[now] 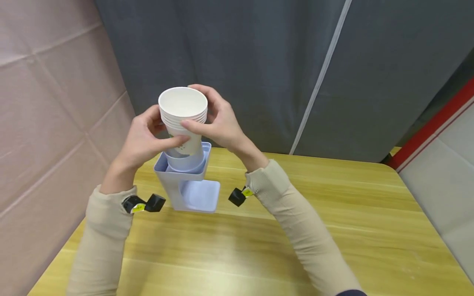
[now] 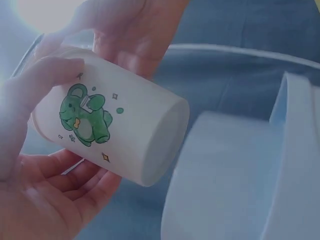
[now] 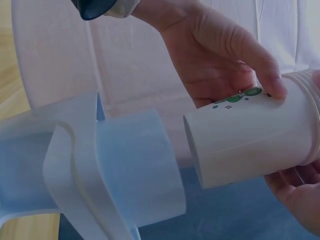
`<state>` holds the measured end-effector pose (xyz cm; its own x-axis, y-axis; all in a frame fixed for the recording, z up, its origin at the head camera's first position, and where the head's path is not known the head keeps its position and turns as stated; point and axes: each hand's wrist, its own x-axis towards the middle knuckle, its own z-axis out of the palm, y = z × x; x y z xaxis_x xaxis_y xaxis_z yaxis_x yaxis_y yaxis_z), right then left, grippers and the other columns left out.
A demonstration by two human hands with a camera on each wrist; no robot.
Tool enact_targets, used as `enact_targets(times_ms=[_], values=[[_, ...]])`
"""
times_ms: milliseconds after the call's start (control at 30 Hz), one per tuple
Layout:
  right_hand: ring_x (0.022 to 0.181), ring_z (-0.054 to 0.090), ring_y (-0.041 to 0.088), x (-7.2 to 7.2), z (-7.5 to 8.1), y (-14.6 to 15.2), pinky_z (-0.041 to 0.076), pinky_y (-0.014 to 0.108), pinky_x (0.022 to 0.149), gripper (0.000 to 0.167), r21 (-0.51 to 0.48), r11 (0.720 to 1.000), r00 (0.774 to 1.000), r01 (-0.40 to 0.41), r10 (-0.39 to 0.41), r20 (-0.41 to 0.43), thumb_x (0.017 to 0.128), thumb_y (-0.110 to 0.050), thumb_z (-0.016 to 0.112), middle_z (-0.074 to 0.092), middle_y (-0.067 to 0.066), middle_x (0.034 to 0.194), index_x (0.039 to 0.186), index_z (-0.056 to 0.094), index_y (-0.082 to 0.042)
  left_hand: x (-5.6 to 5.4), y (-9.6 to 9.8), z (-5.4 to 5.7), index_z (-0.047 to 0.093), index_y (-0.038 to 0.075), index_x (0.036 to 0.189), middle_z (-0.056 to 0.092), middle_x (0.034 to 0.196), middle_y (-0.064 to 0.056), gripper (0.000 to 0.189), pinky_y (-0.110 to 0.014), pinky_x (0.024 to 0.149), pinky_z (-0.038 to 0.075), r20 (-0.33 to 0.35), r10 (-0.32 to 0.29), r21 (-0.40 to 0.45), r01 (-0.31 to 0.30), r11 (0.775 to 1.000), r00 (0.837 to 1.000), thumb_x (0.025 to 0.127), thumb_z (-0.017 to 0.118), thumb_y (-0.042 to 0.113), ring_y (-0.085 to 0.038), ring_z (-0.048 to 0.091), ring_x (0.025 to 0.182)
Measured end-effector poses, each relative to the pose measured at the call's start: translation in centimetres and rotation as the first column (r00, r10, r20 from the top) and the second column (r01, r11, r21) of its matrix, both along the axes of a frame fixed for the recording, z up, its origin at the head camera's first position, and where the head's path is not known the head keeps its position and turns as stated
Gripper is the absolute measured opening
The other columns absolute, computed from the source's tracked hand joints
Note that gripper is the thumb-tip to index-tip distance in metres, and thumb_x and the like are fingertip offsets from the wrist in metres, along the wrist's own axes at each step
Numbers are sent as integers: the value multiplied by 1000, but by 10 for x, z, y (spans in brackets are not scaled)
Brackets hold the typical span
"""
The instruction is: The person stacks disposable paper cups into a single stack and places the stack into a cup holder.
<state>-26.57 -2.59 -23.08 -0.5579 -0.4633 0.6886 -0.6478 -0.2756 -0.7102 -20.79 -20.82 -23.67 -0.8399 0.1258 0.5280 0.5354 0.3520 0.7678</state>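
A nested stack of white paper cups (image 1: 184, 107) is held upright between both hands, rims up, above a pale blue cup dispenser (image 1: 174, 181). My left hand (image 1: 142, 137) grips the stack low, its thumb across the front. Higher up, near the stacked rims, the right hand (image 1: 220, 121) grips it with thumb in front and fingers behind. A green cartoon bear (image 2: 87, 115) is printed on the outer cup in the left wrist view. In the right wrist view, a gap shows between the cup's base (image 3: 196, 150) and the dispenser's round tube (image 3: 142, 167).
The dispenser stands on a wood-grain table (image 1: 237, 246), its flat base plate (image 1: 201, 195) toward the right. A dark grey curtain (image 1: 237, 61) hangs behind. Pinkish cloth (image 1: 55, 123) covers the left side, and a white panel with a red edge (image 1: 437, 123) stands at right.
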Motion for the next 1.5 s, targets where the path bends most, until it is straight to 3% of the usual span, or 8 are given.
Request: enact_targets(times_ms=[233, 367, 633, 767, 1000, 1200, 1500], values=[[102, 52, 21, -8, -8, -10, 48, 29, 90, 63, 46, 999, 994, -4, -2, 113, 75, 6, 70, 51, 16, 120, 130, 41, 6, -7, -10, -10, 50, -2, 126, 58, 107, 5, 58, -19, 85, 44, 73, 23, -22, -22, 1000, 997, 74, 75, -2, -13, 55, 97], [101, 52, 20, -11, -16, -12, 49, 29, 88, 62, 73, 997, 991, -7, -2, 130, 76, 5, 70, 51, 15, 120, 130, 41, 5, -9, -13, -17, 49, -3, 126, 57, 107, 4, 57, -18, 83, 45, 94, 30, -46, -26, 999, 995, 75, 75, 1, -13, 55, 95], [100, 53, 18, -15, -33, -12, 49, 30, 88, 62, 117, 993, 988, -13, -5, 152, 76, 3, 70, 51, 16, 121, 131, 41, 3, -10, -17, -33, 45, -2, 128, 54, 112, -4, 62, -22, 81, 43, 79, 39, -119, -30, 992, 996, 74, 76, 2, -14, 51, 94], [101, 54, 17, -15, -40, -13, 48, 29, 89, 62, 147, 989, 985, -13, -13, 174, 77, 2, 71, 52, 14, 121, 132, 42, 3, -10, -18, -39, 43, -2, 128, 53, 113, -8, 66, -25, 82, 39, 74, 78, -174, -64, 983, 994, 72, 78, 5, -15, 48, 96], [98, 57, 16, -16, -49, -14, 48, 28, 88, 61, 207, 978, 987, 14, -47, 156, 75, -3, 74, 55, 12, 119, 129, 45, 1, -8, -19, -43, 49, -4, 124, 56, 110, -17, 64, -41, 84, 38, 60, 148, -260, -127, 957, 987, 70, 80, 11, -27, 48, 99], [95, 58, 14, -15, -55, -15, 48, 36, 87, 62, 278, 959, 987, 61, -99, 124, 75, -9, 77, 57, 9, 117, 129, 47, -2, -5, -22, -44, 53, 0, 124, 53, 118, -16, 61, -50, 89, 37, 85, 140, -277, -111, 954, 987, 72, 80, 16, -31, 46, 109], [100, 54, 12, -14, -59, -14, 46, 28, 88, 67, 358, 930, 981, 86, -141, 132, 73, -17, 79, 56, 3, 120, 131, 47, -7, -7, -23, -50, 55, 0, 122, 49, 119, -17, 54, -52, 95, 31, 130, 123, -257, -87, 963, 984, 76, 77, 17, -29, 42, 111]])
